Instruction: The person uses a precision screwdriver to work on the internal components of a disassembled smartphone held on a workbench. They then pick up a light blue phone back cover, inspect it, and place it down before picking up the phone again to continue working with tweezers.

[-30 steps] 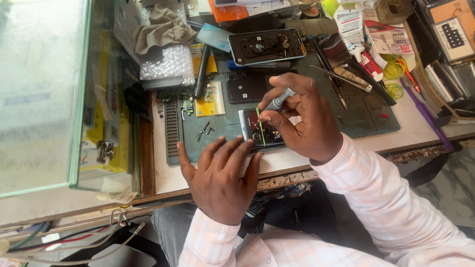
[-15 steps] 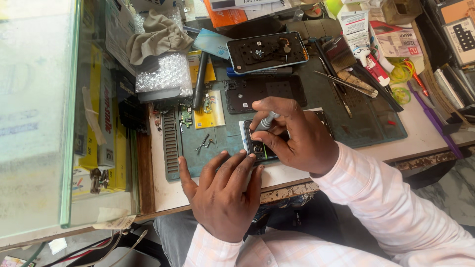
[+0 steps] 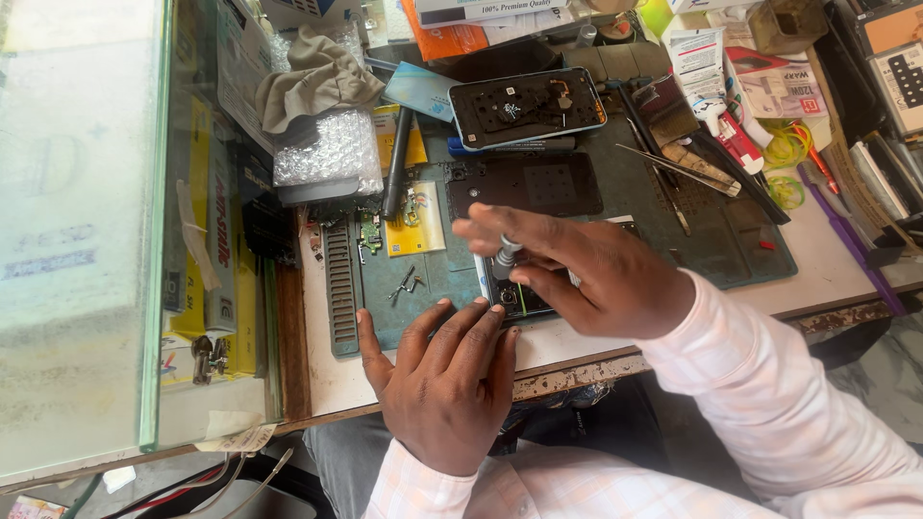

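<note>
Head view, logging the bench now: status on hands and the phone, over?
Right hand grips screwdriver upright on opened phone. Left hand flat at phone's near edge. Loose screws lie on the mat beside it.

Soft, even daylight fills the counter (image 3: pixel 827 279); shadows are faint. The glass pane (image 3: pixel 77 231) on the left looks hazy, perhaps from glare.

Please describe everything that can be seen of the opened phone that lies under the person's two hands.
The opened phone lies flat near the front edge of the green work mat, its back cover off, dark inner parts and a thin yellow-green strip showing. The right hand covers most of it and sets a small silver-tipped screwdriver upright on it. The left hand lies flat beside it, fingertips at its near edge. Its far end is hidden.
</note>
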